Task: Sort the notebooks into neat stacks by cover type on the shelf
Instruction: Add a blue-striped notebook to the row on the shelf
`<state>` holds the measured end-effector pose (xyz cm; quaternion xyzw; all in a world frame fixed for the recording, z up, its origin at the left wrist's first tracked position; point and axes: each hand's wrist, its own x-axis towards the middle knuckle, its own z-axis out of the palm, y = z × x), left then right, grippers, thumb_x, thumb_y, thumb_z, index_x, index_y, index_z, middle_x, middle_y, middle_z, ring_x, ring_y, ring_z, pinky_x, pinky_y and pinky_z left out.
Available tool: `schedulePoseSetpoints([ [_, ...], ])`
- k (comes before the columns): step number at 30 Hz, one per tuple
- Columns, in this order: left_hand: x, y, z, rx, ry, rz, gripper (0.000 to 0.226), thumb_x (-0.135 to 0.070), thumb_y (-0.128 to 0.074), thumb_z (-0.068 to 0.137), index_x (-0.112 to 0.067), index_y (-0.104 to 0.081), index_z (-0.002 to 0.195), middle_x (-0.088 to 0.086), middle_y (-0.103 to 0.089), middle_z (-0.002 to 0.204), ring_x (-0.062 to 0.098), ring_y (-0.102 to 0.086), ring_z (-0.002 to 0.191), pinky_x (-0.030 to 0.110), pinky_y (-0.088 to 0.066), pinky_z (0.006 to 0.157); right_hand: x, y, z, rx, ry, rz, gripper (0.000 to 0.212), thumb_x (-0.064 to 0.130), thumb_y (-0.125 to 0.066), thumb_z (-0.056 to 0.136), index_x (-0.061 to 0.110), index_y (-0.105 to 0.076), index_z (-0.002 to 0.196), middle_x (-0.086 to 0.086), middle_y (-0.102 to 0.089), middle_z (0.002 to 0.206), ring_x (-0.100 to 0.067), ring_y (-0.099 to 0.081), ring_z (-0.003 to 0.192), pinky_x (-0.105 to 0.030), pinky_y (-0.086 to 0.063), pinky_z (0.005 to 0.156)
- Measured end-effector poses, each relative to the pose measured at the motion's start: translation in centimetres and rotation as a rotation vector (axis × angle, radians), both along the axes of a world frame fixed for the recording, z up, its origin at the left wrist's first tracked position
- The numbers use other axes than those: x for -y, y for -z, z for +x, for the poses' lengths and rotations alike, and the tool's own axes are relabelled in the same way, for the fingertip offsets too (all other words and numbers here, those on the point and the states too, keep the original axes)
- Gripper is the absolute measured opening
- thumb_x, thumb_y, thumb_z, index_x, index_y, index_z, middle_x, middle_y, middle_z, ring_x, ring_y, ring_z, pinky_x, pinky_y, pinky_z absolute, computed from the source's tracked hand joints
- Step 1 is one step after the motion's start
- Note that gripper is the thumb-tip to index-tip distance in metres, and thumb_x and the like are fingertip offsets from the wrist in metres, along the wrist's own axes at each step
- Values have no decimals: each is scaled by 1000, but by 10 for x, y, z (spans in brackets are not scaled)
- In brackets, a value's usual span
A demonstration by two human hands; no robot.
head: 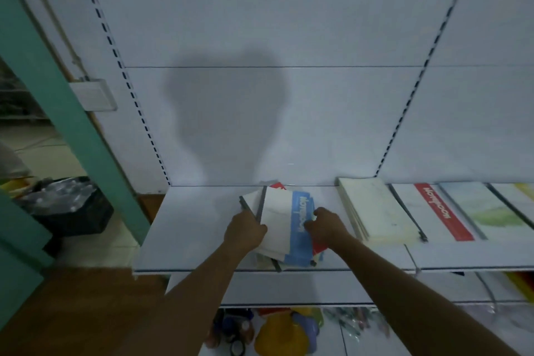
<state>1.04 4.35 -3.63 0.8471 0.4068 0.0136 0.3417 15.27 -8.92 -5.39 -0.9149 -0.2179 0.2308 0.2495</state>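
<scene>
A loose pile of notebooks lies on the white shelf point(196, 228), near its front edge. On top is a white notebook with a blue band point(284, 222) and a dark spine. A red-banded one point(318, 247) peeks out underneath. My left hand point(245, 233) grips the top notebook's left spine edge. My right hand point(325, 225) curls over the blue band on its right side. To the right lie a cream stack point(375, 211), a white notebook with a red band point(439, 211) and a green watercolour-cover one point(488, 208).
A slotted upright point(138, 113) bounds the shelf bay on the left, with a teal post point(57, 101) beyond it. A black crate point(72, 208) sits on the floor at left. A lower shelf point(289, 326) holds toys and small items.
</scene>
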Motion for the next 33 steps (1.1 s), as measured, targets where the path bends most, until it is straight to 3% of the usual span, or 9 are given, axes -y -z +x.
schedulePoseSetpoints([
  [3, 7, 1, 4, 11, -4, -73, 40, -28, -63, 89, 1, -63, 116, 15, -67, 115, 27, -65, 101, 31, -55, 83, -1, 6, -6, -68, 121, 88, 25, 32, -59, 88, 11, -54, 101, -5, -61, 93, -21, -60, 80, -26, -49, 58],
  [6, 14, 0, 4, 64, -27, -194, 36, -22, -63, 90, 0, -61, 118, 16, -65, 117, 27, -63, 104, 30, -53, 86, -1, 10, -5, -148, 207, 148, 22, 31, -60, 86, 12, -52, 89, -5, -58, 84, -23, -61, 78, -34, -57, 67],
  [8, 19, -3, 2, 109, -59, -329, 36, -18, -59, 93, 0, -54, 124, 16, -61, 121, 28, -60, 108, 31, -51, 90, 1, 12, -4, -241, 272, 195, 27, 32, -60, 86, 7, -53, 95, -10, -60, 89, -26, -62, 83, -37, -57, 71],
  [10, 21, -8, 2, 153, -89, -443, 40, -15, -55, 94, 0, -47, 131, 17, -57, 125, 30, -57, 111, 40, -50, 97, 4, 12, -2, -336, 326, 279, 33, 32, -59, 87, 3, -55, 103, -11, -61, 88, -27, -62, 80, -32, -54, 58],
  [14, 33, -23, 9, 240, -127, -481, 32, -13, -50, 96, -5, -41, 125, 10, -55, 107, 23, -57, 93, 37, -52, 80, 12, 4, 5, -424, 385, 427, 28, 38, -55, 88, 10, -56, 90, -6, -61, 78, -20, -59, 68, -24, -43, 49],
  [18, 53, -46, 30, 423, -153, -428, 28, -13, -42, 97, -9, -40, 125, 4, -53, 96, 18, -53, 83, 29, -46, 67, 27, -26, 24, -376, 388, 636, 36, 43, -53, 90, 15, -59, 68, -2, -60, 65, -16, -56, 57, -23, -42, 57],
  [25, 101, -92, 78, 563, -35, -599, 16, -15, -47, 95, -15, -43, 111, 11, -58, 105, 26, -60, 90, 45, -53, 82, 101, -102, 44, -93, 303, 662, 34, 42, -51, 93, 10, -59, 103, -8, -69, 95, -24, -68, 84, -40, -56, 78],
  [30, 148, -117, 103, 553, 287, -948, 33, -14, -54, 95, -29, -42, 122, 6, -64, 111, 27, -65, 94, 41, -57, 69, 180, -144, 44, 13, 470, 822, 21, 33, -50, 96, 14, -57, 99, -4, -68, 93, -20, -67, 81, -32, -54, 68],
  [33, 193, -114, 106, 475, 545, -960, 39, -20, -51, 98, -39, -32, 127, 5, -63, 117, 36, -71, 85, 36, -57, 53, 231, -153, 32, 124, 610, 870, 20, 30, -51, 96, 13, -58, 102, -3, -68, 92, -17, -66, 78, -29, -51, 62],
])
